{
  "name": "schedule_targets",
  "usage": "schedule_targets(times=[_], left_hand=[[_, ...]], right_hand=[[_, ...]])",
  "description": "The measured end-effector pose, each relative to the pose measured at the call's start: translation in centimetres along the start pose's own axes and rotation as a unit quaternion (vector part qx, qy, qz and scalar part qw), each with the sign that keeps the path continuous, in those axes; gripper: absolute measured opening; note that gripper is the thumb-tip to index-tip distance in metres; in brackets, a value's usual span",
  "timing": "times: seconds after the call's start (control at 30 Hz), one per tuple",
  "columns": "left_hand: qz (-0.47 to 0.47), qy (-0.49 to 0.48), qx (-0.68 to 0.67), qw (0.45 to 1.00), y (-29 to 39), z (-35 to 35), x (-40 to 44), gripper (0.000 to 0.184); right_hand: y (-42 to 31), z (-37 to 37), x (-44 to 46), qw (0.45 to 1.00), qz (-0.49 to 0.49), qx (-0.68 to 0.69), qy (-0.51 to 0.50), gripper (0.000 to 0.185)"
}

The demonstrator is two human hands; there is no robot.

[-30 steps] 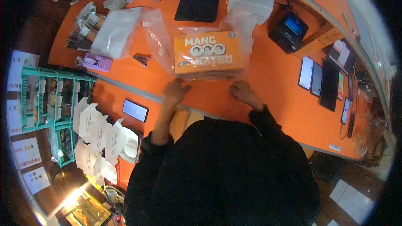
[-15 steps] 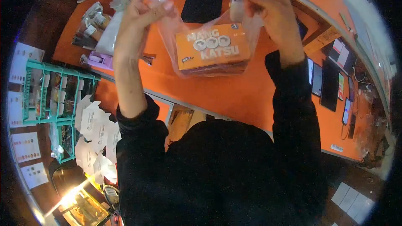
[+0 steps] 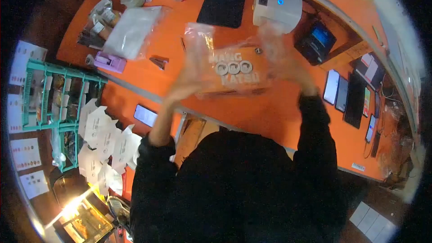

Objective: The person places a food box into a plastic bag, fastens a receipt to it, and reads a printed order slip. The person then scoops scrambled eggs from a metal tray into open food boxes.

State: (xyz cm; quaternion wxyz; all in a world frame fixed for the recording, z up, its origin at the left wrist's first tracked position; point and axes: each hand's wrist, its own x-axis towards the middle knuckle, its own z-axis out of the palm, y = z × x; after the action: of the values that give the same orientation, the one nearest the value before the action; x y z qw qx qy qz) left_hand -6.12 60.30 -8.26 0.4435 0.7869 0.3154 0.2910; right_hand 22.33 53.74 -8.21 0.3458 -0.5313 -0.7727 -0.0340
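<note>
An orange food box (image 3: 236, 72) lettered "MANG KATSU" sits on the orange counter inside a clear plastic bag (image 3: 200, 36). The bag's handles stand up on both sides of the box. My left hand (image 3: 185, 82) is at the box's left side, beside the left handle, smeared by motion. At the right side, my right hand (image 3: 290, 71) is by the other handle (image 3: 271, 40), just as blurred. Whether the fingers of either hand grip the plastic cannot be made out.
Behind the box are a black tablet-like slab (image 3: 222, 6) and a white printer (image 3: 277, 6). A stack of clear bags (image 3: 133, 31) and a purple tape dispenser (image 3: 110, 62) lie left. Several phones (image 3: 331, 86) are at right. White folded boxes (image 3: 101, 128) stand near a teal rack (image 3: 47, 126).
Both hands have come down from above the box to its sides. The box and bag have shifted slightly right and toward me. The phone at left and the printer are now uncovered.
</note>
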Motion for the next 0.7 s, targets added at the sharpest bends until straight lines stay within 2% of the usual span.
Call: schedule_targets(times=[0.03, 0.1, 0.13, 0.17, 0.2, 0.23, 0.27, 0.33, 0.37, 0.43, 0.47, 0.53, 0.57, 0.63, 0.67, 0.7], left_hand=[[-0.015, -0.013, 0.051, 0.998, 0.0, 1.5, 1.0, 0.1], [-0.034, -0.034, 0.112, 0.992, -0.1, 3.7, 2.4, 0.097], [-0.04, -0.042, 0.122, 0.991, 0.1, 4.4, 2.8, 0.095], [0.005, -0.006, 0.15, 0.989, 0.5, 4.9, 2.3, 0.087], [0.05, 0.03, 0.178, 0.982, 1.1, 5.4, 2.0, 0.079], [0.051, 0.033, 0.179, 0.982, 1.7, 5.9, 2.1, 0.079], [0.055, 0.037, 0.165, 0.984, 2.4, 6.4, 2.1, 0.074], [0.059, 0.044, 0.136, 0.988, 3.8, 7.6, 1.9, 0.064], [0.064, 0.053, 0.122, 0.989, 4.1, 8.3, 2.0, 0.061], [0.074, 0.09, 0.104, 0.988, 4.0, 9.7, 2.6, 0.057], [0.078, 0.109, 0.099, 0.986, 3.8, 10.2, 2.7, 0.055], [0.084, 0.137, 0.09, 0.983, 3.6, 10.5, 3.0, 0.05], [0.084, 0.147, 0.084, 0.982, 3.7, 10.5, 3.2, 0.048], [0.081, 0.163, 0.079, 0.98, 3.8, 10.1, 3.4, 0.044], [0.083, 0.171, 0.078, 0.979, 4.0, 10.1, 3.4, 0.042], [0.085, 0.181, 0.081, 0.976, 4.0, 9.9, 3.5, 0.04]], right_hand=[[-0.9, 2.5, 0.4, 0.999, -0.03, -0.035, -0.02, 0.07], [-5.6, 3.0, 2.8, 0.996, 0.008, 0.067, -0.054, 0.059], [-6.0, 3.7, 2.8, 0.999, -0.009, 0.025, -0.046, 0.053], [-5.9, 3.5, 3.1, 0.999, -0.013, 0.024, -0.045, 0.053], [-6.3, 2.5, 3.8, 0.988, 0.071, 0.088, -0.103, 0.041], [-6.4, 2.0, 4.2, 0.964, 0.154, 0.15, -0.159, 0.029], [-6.6, 2.1, 4.1, 0.964, 0.154, 0.149, -0.159, 0.029], [-7.5, 2.8, 3.8, 0.948, 0.255, 0.165, -0.092, 0.023], [-8.1, 3.1, 3.6, 0.948, 0.255, 0.166, -0.095, 0.023], [-9.6, 3.4, 3.8, 0.978, 0.118, 0.144, 0.092, 0.021], [-10.4, 2.9, 3.8, 0.979, 0.115, 0.145, 0.09, 0.021], [-12.5, 0.6, 4.4, 0.996, 0.073, -0.052, 0.009, 0.021], [-12.6, 0.4, 4.2, 0.996, 0.072, -0.052, 0.008, 0.021], [-12.2, -0.2, 3.9, 0.996, -0.001, -0.079, -0.028, 0.022], [-11.4, -1.3, 4.1, 0.997, -0.005, -0.077, -0.029, 0.022], [-10.1, -3.0, 4.8, 0.988, -0.016, 0.087, -0.124, 0.026]])
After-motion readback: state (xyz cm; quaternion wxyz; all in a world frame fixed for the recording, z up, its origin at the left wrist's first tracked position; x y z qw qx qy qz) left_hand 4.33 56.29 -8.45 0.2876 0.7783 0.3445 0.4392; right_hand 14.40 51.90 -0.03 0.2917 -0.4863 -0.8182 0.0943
